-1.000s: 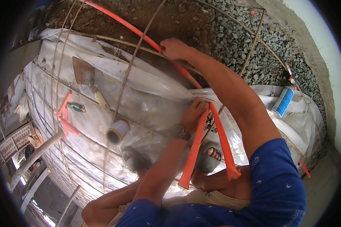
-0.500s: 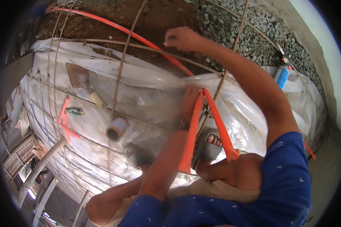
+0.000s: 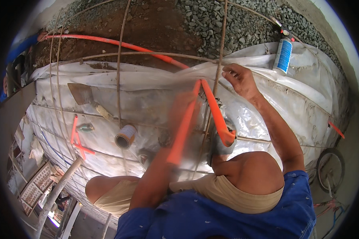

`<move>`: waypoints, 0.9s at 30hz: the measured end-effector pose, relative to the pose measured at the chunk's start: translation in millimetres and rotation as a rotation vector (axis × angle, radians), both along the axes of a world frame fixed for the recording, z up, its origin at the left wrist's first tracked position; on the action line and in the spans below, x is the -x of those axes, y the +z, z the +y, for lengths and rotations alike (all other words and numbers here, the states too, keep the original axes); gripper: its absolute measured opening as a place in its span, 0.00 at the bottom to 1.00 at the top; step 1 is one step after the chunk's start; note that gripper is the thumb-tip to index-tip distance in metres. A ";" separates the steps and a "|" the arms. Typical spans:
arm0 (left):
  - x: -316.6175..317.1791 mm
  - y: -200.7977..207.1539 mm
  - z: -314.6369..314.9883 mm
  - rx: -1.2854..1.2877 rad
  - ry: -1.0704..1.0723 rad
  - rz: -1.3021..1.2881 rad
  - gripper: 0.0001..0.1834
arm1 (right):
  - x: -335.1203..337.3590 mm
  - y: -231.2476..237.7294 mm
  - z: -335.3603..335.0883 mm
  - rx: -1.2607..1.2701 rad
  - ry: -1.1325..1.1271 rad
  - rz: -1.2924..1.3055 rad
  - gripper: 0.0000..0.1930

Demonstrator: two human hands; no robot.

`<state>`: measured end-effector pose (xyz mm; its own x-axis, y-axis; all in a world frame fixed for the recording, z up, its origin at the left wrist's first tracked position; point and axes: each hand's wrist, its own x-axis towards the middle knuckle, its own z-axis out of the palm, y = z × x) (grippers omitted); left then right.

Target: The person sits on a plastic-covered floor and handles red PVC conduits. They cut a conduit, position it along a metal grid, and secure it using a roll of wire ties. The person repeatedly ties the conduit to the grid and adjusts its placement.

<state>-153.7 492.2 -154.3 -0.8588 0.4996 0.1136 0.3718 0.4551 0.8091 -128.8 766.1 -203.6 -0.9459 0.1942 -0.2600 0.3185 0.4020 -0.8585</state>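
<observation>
My left hand (image 3: 183, 107), smeared by motion, is at a straight orange pipe (image 3: 185, 123) tilted over my lap; its fingers cannot be made out. The pipe's upper end meets a second orange pipe (image 3: 213, 102), forming an upside-down V. That second pipe ends low in an elbow (image 3: 227, 137) beside my foot. My right hand (image 3: 243, 81) hovers above the white plastic sheet (image 3: 259, 103) to the right of the pipes, fingers loosely curled with a gap between them and nothing visible inside. A long orange pipe (image 3: 107, 40) runs along the soil beyond the sheet.
A blue gas canister with a torch head (image 3: 283, 55) lies at the upper right by gravel (image 3: 207, 24). On the left are a trowel (image 3: 80, 93), a tin can (image 3: 126, 136), green-handled pliers (image 3: 85, 127) and orange pipe pieces (image 3: 76, 137). Steel rods (image 3: 119, 79) cross overhead. Someone's blue sleeve (image 3: 22, 47) shows far left.
My right hand has come back from over the soil to beside the pipes. The left-hand pipe's lower end has swung left with my left hand. The view has shifted.
</observation>
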 end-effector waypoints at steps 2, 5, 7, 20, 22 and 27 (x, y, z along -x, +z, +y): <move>10.3 0.5 2.5 0.058 -0.067 0.037 0.15 | -4.0 -7.7 -9.3 -0.060 0.102 0.018 0.13; 29.4 -3.5 12.4 0.059 -0.159 0.018 0.15 | 11.0 -18.0 -19.4 -0.254 0.213 0.184 0.16; 32.4 -1.6 13.7 0.039 -0.184 -0.084 0.16 | 29.5 -21.1 -20.4 -0.332 0.316 0.192 0.18; 47.8 -20.6 22.2 0.079 -0.227 0.017 0.09 | 96.0 -30.2 -23.6 -0.356 0.710 0.032 0.23; 58.3 -23.8 21.1 0.063 -0.356 0.211 0.08 | 101.1 -32.1 -23.0 -0.316 0.709 0.002 0.24; 76.5 -29.6 23.5 -0.006 -0.406 0.049 0.08 | 98.3 -12.7 -25.8 -0.278 0.676 0.032 0.25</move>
<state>-230.2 515.7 -183.9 -0.5854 0.7960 0.1537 0.5587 0.2587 0.7880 -227.1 740.3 -216.3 -0.8890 -0.3796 -0.2561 -0.0998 0.7064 -0.7007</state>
